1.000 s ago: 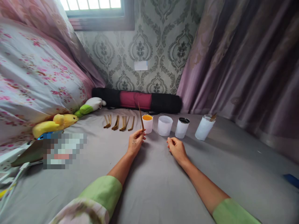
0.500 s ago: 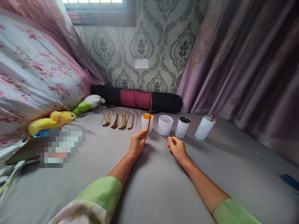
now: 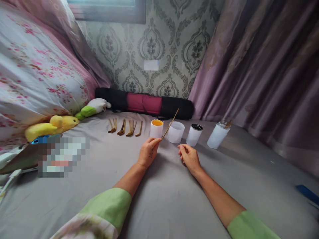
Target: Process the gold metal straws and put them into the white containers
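Pinched between the fingers and thumb of my left hand (image 3: 149, 152) is a thin brown stick (image 3: 171, 123), slanting up to the right. Its lower end is hidden in my fingers. Just beyond that hand stands a white-wrapped cup with an orange inside (image 3: 157, 128). An open whitish cup (image 3: 175, 134) is behind the stick; whether they touch I cannot tell. My right hand (image 3: 189, 158) is closed, fingers curled, with nothing visible in it. It is nearest to a white-wrapped can with a dark inside (image 3: 194, 136).
A white-wrapped glass jar (image 3: 218, 136) with brown sticks stands at the right. Several small groups of bent brown sticks (image 3: 129, 128) lie on the grey sheet (image 3: 159, 205). Soft toys (image 3: 53, 127) line the left side. A black and maroon roll (image 3: 144, 103) lies along the wall.
The stick in my left hand has tipped from nearly upright to leaning right, now across the open cup in view. My right hand has hardly moved. The view has shifted slightly.
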Motion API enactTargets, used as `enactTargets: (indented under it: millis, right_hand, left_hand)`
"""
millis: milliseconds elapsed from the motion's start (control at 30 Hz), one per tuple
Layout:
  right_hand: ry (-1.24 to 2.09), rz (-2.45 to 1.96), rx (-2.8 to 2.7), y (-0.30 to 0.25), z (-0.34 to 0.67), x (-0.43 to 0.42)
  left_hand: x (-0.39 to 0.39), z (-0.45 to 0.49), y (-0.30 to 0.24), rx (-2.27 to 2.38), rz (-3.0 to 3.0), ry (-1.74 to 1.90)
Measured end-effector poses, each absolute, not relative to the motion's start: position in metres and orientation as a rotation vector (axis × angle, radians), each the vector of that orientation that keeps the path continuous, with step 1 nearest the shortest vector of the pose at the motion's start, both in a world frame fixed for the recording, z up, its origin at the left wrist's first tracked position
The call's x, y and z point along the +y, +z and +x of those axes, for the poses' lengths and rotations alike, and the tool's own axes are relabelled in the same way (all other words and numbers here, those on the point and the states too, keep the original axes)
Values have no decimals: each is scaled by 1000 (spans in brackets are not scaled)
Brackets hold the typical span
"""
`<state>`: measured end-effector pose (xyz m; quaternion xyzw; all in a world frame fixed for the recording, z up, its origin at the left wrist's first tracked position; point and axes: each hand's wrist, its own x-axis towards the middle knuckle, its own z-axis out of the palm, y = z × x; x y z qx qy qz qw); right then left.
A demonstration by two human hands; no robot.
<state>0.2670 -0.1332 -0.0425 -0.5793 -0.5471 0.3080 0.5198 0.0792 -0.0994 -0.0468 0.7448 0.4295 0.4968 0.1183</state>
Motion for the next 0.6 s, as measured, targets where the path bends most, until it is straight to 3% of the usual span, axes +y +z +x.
enactTargets:
  millis: [600]
  right_hand:
    - [919, -1235, -1230, -35, 259, -138]
  left_hand:
    - [-105, 83, -45, 1215, 2684, 1280]
